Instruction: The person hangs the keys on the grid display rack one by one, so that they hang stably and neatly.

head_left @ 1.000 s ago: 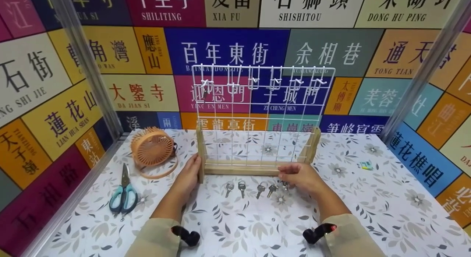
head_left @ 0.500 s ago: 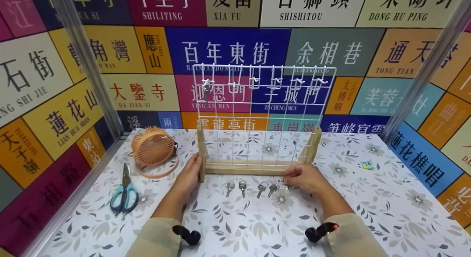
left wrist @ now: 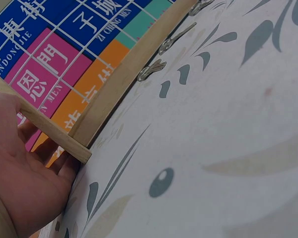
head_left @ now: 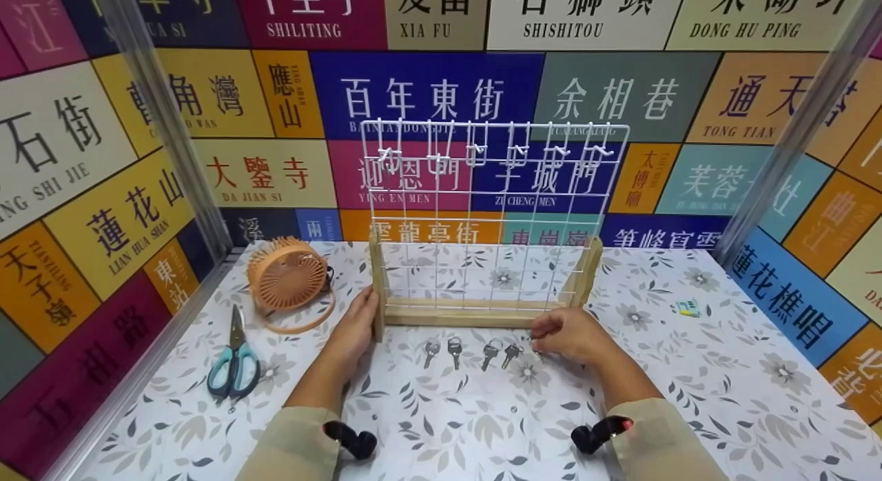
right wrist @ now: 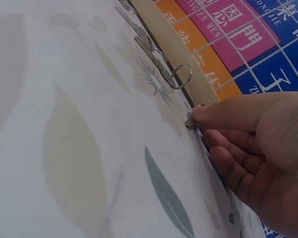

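A white wire grid rack (head_left: 468,220) on a wooden stand (head_left: 455,320) is upright on the table. My left hand (head_left: 355,326) holds the stand's left wooden foot (left wrist: 64,140), thumb on the near side and fingers behind it. Just in front of the base bar, my right hand (head_left: 572,335) pinches a key (right wrist: 190,122) between thumb and forefinger; most of that key is hidden by the fingers. Several more keys (head_left: 453,353) lie in a row to its left, one with a split ring (right wrist: 183,76). White hooks (head_left: 517,156) line the grid's upper part, and something small hangs from the leftmost.
To the left stand an orange fan (head_left: 288,278) and scissors (head_left: 234,357) with blue and black handles. A small green and white packet (head_left: 688,308) lies at the right. Behind the table rises a wall of coloured sign panels (head_left: 427,88).
My right hand has drawn slightly right, away from the base bar, and its fingertips have closed on the rightmost key. The left hand stays on the stand.
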`<state>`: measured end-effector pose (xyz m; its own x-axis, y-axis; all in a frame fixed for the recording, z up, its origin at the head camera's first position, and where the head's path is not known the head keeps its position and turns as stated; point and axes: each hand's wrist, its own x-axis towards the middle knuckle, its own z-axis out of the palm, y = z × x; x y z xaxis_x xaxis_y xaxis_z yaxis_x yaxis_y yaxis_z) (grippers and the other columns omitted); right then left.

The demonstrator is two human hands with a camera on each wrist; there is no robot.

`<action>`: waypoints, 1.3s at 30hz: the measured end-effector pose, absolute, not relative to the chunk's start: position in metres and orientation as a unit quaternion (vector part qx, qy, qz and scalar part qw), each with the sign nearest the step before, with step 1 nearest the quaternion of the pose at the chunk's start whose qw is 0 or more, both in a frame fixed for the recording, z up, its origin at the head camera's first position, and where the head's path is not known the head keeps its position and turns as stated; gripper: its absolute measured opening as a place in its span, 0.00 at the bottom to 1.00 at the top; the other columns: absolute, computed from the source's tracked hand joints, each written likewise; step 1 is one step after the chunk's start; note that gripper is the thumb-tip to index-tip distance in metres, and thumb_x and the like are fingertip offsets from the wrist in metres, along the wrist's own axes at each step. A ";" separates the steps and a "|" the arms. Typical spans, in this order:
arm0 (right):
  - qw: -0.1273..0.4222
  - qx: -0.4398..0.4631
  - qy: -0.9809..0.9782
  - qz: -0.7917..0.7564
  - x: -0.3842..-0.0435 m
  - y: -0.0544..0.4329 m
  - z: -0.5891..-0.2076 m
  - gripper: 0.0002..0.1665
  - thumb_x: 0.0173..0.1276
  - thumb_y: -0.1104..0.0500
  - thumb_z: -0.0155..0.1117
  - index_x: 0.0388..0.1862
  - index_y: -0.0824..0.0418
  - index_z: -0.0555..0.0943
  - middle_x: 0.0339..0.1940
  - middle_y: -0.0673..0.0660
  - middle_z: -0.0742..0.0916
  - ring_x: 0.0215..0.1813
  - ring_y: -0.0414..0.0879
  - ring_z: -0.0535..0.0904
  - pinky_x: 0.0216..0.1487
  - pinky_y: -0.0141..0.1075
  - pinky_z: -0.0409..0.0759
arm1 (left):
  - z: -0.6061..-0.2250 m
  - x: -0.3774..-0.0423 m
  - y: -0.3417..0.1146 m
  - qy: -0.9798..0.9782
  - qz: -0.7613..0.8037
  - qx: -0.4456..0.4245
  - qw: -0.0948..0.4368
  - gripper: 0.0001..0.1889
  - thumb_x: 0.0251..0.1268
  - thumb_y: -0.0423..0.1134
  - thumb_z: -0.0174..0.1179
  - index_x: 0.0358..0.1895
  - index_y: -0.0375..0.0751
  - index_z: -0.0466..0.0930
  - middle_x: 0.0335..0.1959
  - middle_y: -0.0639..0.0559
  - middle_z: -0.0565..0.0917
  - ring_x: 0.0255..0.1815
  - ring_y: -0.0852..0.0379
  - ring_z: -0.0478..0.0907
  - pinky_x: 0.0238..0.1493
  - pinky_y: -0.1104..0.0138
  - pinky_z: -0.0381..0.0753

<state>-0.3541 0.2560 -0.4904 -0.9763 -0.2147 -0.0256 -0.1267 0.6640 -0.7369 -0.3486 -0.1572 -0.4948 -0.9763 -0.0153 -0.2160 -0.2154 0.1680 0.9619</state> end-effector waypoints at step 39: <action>0.042 -0.074 0.739 -0.668 -0.334 0.223 -0.436 0.21 0.71 0.62 0.77 0.60 0.69 0.87 0.44 0.49 0.94 0.49 0.44 0.93 0.57 0.39 0.91 | -0.493 -0.349 -0.157 0.751 0.650 -0.075 0.089 0.38 0.81 0.73 0.41 0.88 0.70 0.49 0.90 0.53 0.54 0.92 0.45 0.45 0.90 0.43 0.42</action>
<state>-0.3342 0.2232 -0.4363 -0.9856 -0.1650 0.0373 -0.0538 0.0966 -0.9939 -0.3491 -0.1567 -0.4926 -0.9729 0.0042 -0.2313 -0.2283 0.1427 0.9631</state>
